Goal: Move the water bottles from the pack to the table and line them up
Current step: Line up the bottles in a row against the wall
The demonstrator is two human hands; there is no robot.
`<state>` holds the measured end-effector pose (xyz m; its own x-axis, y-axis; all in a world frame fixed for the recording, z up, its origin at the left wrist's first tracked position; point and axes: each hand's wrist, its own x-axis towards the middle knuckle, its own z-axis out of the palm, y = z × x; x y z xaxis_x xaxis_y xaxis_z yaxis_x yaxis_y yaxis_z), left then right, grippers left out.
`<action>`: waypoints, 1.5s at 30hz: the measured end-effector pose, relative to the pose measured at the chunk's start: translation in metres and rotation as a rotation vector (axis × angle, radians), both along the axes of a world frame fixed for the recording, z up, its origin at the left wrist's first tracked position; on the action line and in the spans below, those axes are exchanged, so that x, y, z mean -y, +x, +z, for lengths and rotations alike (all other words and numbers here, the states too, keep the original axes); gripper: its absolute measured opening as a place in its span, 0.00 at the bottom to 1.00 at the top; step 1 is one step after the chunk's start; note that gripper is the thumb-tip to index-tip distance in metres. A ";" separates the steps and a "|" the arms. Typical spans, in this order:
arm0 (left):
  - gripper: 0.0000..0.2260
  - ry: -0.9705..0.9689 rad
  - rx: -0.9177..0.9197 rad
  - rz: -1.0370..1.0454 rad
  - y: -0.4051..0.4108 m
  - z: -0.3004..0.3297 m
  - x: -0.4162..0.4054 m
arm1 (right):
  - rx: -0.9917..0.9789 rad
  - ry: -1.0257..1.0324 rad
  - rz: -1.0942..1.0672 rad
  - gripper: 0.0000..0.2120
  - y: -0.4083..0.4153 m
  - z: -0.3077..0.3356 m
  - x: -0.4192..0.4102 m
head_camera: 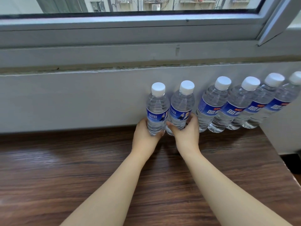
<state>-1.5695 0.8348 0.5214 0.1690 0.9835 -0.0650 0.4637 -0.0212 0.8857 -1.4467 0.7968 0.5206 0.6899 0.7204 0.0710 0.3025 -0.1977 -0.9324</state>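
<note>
Several clear water bottles with white caps and blue labels stand in a row (228,110) against the wall at the back of the dark wooden table (65,168). My left hand (144,136) grips the lower part of the leftmost bottle (157,110). My right hand (185,132) grips the base of the bottle beside it (181,106). Both held bottles are upright, close together, at the left end of the row. A small gap separates them from the other bottles. The pack is out of view.
A grey-white wall (73,98) runs behind the table under a window sill and frame (130,51). The table's right edge (280,157) lies just past the row's right end. Bare wood stretches left of the bottles.
</note>
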 end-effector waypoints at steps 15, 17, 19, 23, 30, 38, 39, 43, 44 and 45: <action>0.24 0.000 -0.024 0.131 0.005 -0.004 -0.002 | -0.020 -0.025 0.209 0.28 0.010 -0.003 0.001; 0.22 0.027 0.107 0.066 0.000 -0.004 -0.001 | -0.015 -0.021 0.140 0.32 0.007 -0.004 0.001; 0.23 0.013 0.180 0.026 -0.005 -0.005 0.002 | -0.029 -0.009 0.083 0.33 0.007 -0.005 0.000; 0.24 -0.034 0.186 0.071 -0.007 -0.003 -0.001 | -0.065 -0.016 0.160 0.29 0.013 -0.003 0.001; 0.26 0.016 -0.035 0.115 -0.002 0.000 -0.004 | -0.039 -0.005 0.253 0.28 0.012 -0.002 0.006; 0.26 -0.056 0.138 -0.005 -0.014 -0.008 -0.010 | -0.011 -0.016 0.090 0.33 0.005 -0.016 0.002; 0.25 -0.047 0.131 0.011 -0.013 -0.006 -0.010 | -0.009 -0.014 0.106 0.32 0.007 -0.017 0.004; 0.26 -0.016 0.073 0.073 -0.006 -0.003 -0.009 | 0.015 -0.013 0.174 0.28 0.013 -0.014 0.011; 0.26 -0.014 0.060 0.092 -0.004 -0.003 -0.008 | 0.011 -0.017 0.181 0.28 0.014 -0.013 0.011; 0.27 -0.013 0.045 0.111 -0.003 -0.004 -0.006 | -0.001 -0.018 0.187 0.29 0.014 -0.012 0.011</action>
<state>-1.5723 0.8413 0.5170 0.0623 0.9954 -0.0728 0.4221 0.0398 0.9057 -1.4332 0.7860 0.5082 0.5437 0.8374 0.0562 0.3345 -0.1548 -0.9296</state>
